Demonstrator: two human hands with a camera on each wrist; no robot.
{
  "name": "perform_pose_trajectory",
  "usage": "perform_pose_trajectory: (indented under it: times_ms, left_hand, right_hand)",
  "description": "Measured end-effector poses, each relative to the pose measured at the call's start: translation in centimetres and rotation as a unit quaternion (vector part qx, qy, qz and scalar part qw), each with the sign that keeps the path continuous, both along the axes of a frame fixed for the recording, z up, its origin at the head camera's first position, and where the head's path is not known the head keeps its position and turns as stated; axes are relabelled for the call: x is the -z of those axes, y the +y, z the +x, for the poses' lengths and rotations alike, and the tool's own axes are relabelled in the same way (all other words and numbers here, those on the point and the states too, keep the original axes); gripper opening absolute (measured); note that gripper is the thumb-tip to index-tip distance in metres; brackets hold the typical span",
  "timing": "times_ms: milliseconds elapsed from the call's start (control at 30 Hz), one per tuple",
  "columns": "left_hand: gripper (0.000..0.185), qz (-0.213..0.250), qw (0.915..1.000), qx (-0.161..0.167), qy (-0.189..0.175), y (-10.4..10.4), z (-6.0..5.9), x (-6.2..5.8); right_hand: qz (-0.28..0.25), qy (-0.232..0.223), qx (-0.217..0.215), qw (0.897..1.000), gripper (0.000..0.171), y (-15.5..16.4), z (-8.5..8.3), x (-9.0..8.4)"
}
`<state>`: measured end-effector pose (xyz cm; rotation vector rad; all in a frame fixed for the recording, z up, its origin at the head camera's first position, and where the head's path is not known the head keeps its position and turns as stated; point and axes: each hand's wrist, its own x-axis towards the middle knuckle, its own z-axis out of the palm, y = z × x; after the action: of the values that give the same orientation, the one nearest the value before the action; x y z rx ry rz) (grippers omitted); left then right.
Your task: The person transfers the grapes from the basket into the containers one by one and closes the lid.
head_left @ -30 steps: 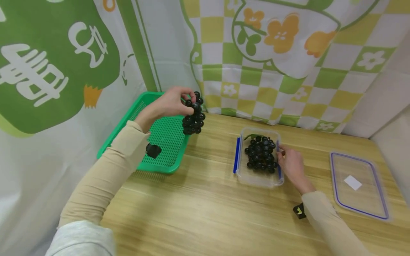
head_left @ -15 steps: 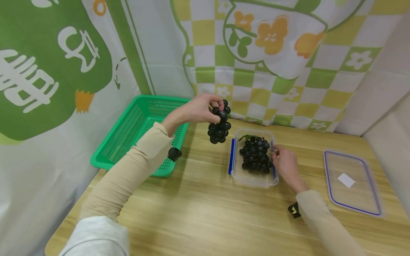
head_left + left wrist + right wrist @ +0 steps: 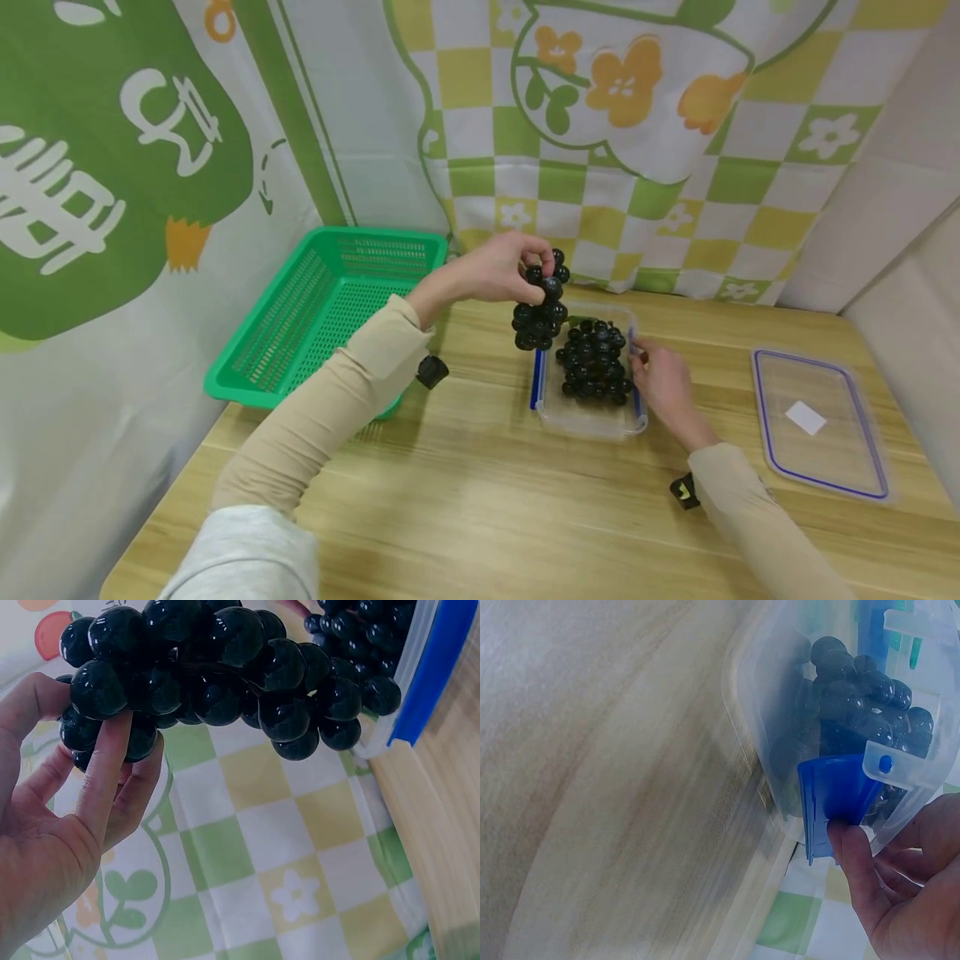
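My left hand pinches a bunch of black grapes near its top. The bunch hangs in the air beside and partly in front of a clear plastic container. Close up in the left wrist view, thumb and fingers clasp the grapes at one end. Inside the container lies another bunch of black grapes, a green leaf partly showing behind it. With my right hand I hold the container's right side. The right wrist view has a digit against the blue latch flap there; the other fingers are partly hidden.
A green plastic basket stands at the left, partly behind my left arm. To the right lies a clear lid with a blue seal and a white label. A patterned cloth hangs along the table's back edge.
My left hand has carried its bunch of grapes rightward, from over the basket to the container. The right hand keeps its place at the container. The head view has shifted slightly.
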<state>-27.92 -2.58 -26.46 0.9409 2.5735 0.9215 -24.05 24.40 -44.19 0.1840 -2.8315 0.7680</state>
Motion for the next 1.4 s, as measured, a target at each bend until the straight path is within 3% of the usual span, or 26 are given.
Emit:
perform_pose_trajectory:
  times_ms: [767,933,1133,1233,1400]
  left_hand:
    - [0.016,0.008,0.9936,0.11,-0.022,7.4,1.2,2.2]
    - [0.015,0.013,0.991,0.124,-0.047,8.8,1.7,3.0]
    - [0.014,0.012,0.9876,0.141,-0.068,9.7,2.0,5.0]
    - [0.014,0.009,0.9878,0.14,-0.067,9.8,1.9,6.1]
    - [0.014,0.036,0.9861,0.128,-0.099,9.2,1.0,8.0]
  right_hand:
    - [-0.005,0.028,0.01,1.0,0.03,0.2,0.1,0.3]
    - [0.017,0.079,-0.008,0.997,0.008,0.5,0.2,0.6]
    - [0.024,0.164,-0.045,0.985,0.013,0.7,0.5,1.2]
    - [0.022,0.149,-0.026,0.988,0.012,0.6,0.4,1.1]
    - [-0.003,0.075,0.013,0.997,0.011,0.4,0.1,0.6]
